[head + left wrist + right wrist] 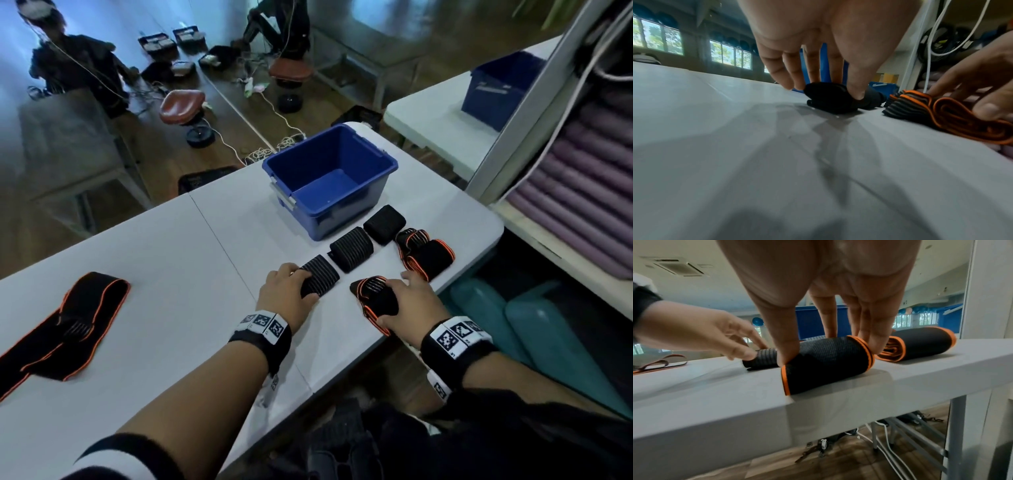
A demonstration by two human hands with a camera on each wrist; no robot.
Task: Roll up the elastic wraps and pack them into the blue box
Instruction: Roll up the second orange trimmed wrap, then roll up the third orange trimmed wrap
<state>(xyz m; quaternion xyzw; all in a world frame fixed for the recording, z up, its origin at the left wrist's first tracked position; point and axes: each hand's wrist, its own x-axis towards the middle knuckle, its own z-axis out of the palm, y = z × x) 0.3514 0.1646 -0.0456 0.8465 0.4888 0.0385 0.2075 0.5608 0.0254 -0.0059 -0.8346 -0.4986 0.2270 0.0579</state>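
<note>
The open blue box (363, 195) stands on the white table (171, 260), far middle. In front of it lies a row of rolled black wraps. My left hand (301, 284) grips the nearest black ribbed roll (322, 274), thumb and fingers pinching it (830, 100) on the tabletop. My right hand (394, 298) holds an orange-trimmed roll (373, 294) at the table's near edge, thumb at one end, fingers at the other (826, 365). Two more black rolls (351, 248) (384, 223) and another orange-trimmed roll (428, 257) lie beside them. An unrolled orange-trimmed wrap (68, 318) lies flat at far left.
The table's right edge (479, 246) is close to the rolls. A shelf of purple mats (582, 192) stands on the right, teal cushions (534, 325) below. A second blue box (496, 89) sits on another table. Stools (181, 106) and a person (68, 65) are beyond.
</note>
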